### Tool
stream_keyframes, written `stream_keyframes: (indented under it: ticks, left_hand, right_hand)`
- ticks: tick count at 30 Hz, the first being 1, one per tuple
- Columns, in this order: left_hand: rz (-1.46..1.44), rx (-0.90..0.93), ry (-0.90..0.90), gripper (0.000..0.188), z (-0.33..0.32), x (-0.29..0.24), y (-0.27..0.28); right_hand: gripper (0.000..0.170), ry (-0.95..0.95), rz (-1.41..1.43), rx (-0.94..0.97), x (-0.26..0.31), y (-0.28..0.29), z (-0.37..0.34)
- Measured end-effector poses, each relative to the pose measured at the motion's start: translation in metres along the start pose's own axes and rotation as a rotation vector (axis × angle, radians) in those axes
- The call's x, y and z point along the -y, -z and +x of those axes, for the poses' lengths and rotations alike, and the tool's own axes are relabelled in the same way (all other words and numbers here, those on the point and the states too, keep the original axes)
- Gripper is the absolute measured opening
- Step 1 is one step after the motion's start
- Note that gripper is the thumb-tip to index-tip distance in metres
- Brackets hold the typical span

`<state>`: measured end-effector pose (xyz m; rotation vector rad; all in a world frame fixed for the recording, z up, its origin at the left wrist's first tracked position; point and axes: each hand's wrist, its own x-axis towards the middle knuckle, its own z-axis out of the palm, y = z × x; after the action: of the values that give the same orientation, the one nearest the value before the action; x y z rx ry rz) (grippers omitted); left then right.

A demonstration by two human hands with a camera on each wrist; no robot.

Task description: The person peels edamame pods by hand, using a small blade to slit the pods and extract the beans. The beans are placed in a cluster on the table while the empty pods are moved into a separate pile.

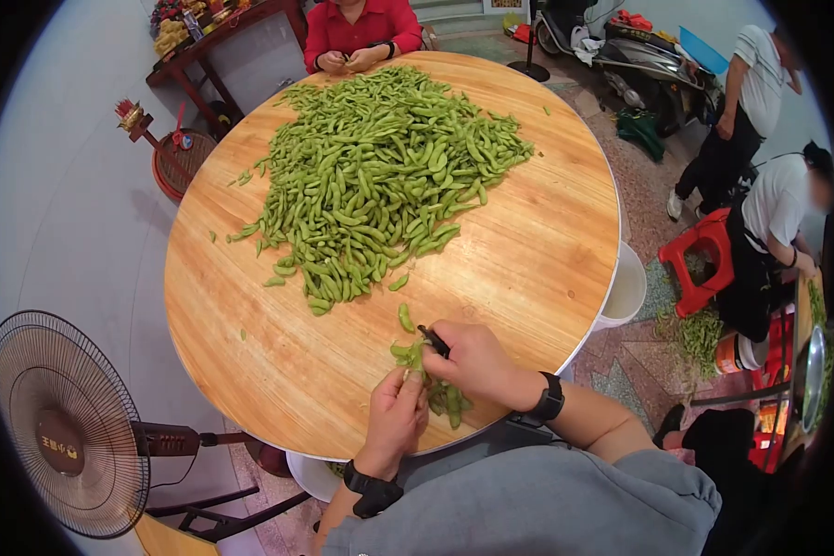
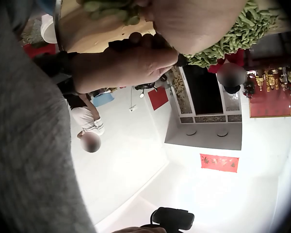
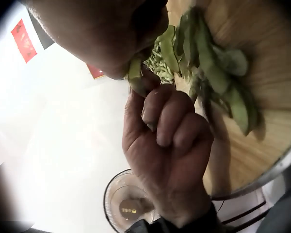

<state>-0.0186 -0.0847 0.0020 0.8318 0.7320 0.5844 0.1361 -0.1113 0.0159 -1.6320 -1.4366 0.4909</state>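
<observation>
At the near table edge, my left hand pinches a green edamame pod between thumb and curled fingers. My right hand grips a small black-handled tool just above it; cannot tell what kind of tool it is. In the right wrist view the right hand comes right up to the pod's upper end. A few loose pods lie on the wood beside the left hand. Beyond the hands, a big heap of pods spreads over the round wooden table.
A person in red sits across the table, hands at the heap's far edge. A fan stands at the left. White buckets sit below the rim. Two people and a red stool are at the right.
</observation>
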Motion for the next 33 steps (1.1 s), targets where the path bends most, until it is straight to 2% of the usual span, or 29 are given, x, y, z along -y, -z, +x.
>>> stream_keyframes:
  ticks: [4,6,7,9,13,15,16,18,19,20,22,23,24,26,30,32,33]
  left_hand:
    - [0.136,0.032,0.039,0.016,-0.002,-0.001,0.0]
    - [-0.013,-0.048,0.144,0.019,-0.002,-0.005,-0.002]
    - [-0.018,-0.05,0.139,0.019,0.0,-0.007,-0.002]
    - [-0.259,-0.147,0.162,0.022,0.004,-0.01,0.0]
    - [-0.456,-0.195,0.288,0.024,0.005,-0.014,-0.002]
    - [-0.437,-0.01,0.299,0.024,0.002,-0.012,0.003]
    - [-0.441,-0.013,0.299,0.024,0.001,-0.012,0.001]
    - [-0.217,0.019,0.189,0.017,-0.003,-0.011,-0.004]
    - [-0.159,0.034,0.199,0.015,-0.004,-0.008,-0.003]
    - [-0.168,0.027,0.197,0.015,-0.005,-0.01,-0.004]
    - [-0.124,0.018,0.247,0.015,-0.005,-0.015,-0.007]
    - [-0.132,0.01,0.243,0.015,-0.005,-0.015,-0.007]
    - [-0.143,0.0,0.214,0.015,-0.005,-0.014,-0.006]
    - [-0.16,-0.011,0.187,0.015,-0.005,-0.015,-0.007]
    - [-0.098,-0.013,0.148,0.019,-0.007,-0.017,-0.007]
    - [-0.105,-0.04,0.137,0.021,-0.007,-0.012,-0.003]
    - [-0.087,-0.077,0.094,0.023,-0.006,-0.01,0.0]
  right_hand:
    - [0.019,0.075,-0.142,-0.027,-0.008,0.002,0.005]
    - [0.017,0.184,-0.091,-0.14,-0.002,0.01,0.007]
    - [0.017,0.188,-0.093,-0.135,0.007,0.014,0.004]
    - [0.022,0.316,0.03,0.076,0.028,0.017,-0.007]
    - [0.027,0.371,-0.048,0.125,0.026,0.007,-0.013]
    - [0.031,0.067,0.003,0.13,0.027,0.013,-0.01]
    - [0.031,0.067,0.002,0.135,0.022,0.012,-0.009]
    - [0.033,-0.307,0.115,0.23,0.01,0.008,-0.003]
    - [0.03,-0.439,0.356,0.35,0.018,0.017,0.0]
    - [0.03,-0.439,0.353,0.361,0.016,0.016,-0.001]
    - [0.026,-0.674,0.918,0.431,0.002,0.014,-0.005]
    - [0.021,-0.653,0.803,0.438,-0.005,0.013,-0.005]
    - [0.021,-0.655,0.802,0.446,0.0,0.013,-0.006]
    - [0.017,-0.514,0.511,0.325,0.013,0.017,-0.007]
    - [0.017,-0.596,0.524,0.377,0.015,0.015,-0.006]
    - [0.014,-0.247,0.482,0.094,0.012,0.007,-0.013]
    - [0.014,-0.249,0.482,0.1,0.013,0.007,-0.015]
